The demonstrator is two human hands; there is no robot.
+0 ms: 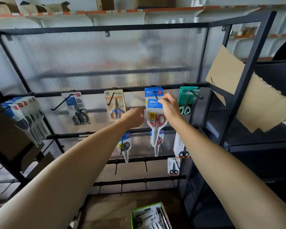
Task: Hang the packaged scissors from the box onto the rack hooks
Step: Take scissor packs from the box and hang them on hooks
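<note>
A pack of red-handled scissors point(156, 119) with a blue card top hangs in front of a black rack hook point(156, 95) on the upper rail. My right hand point(169, 107) pinches the blue card's top right corner. My left hand point(135, 118) grips the pack's left edge near the handles. More blue-card packs hang behind it on the same hook. A green-edged box point(134, 215) with several packaged scissors lies on the floor at the bottom.
Other scissor packs hang on neighbouring hooks: grey point(78, 108), orange-blue point(115, 104), green point(187, 100), and a row at far left point(26, 116). Lower rails carry a few packs and bare hooks point(145, 165). A black shelf frame point(248, 76) with torn cardboard point(254, 96) stands right.
</note>
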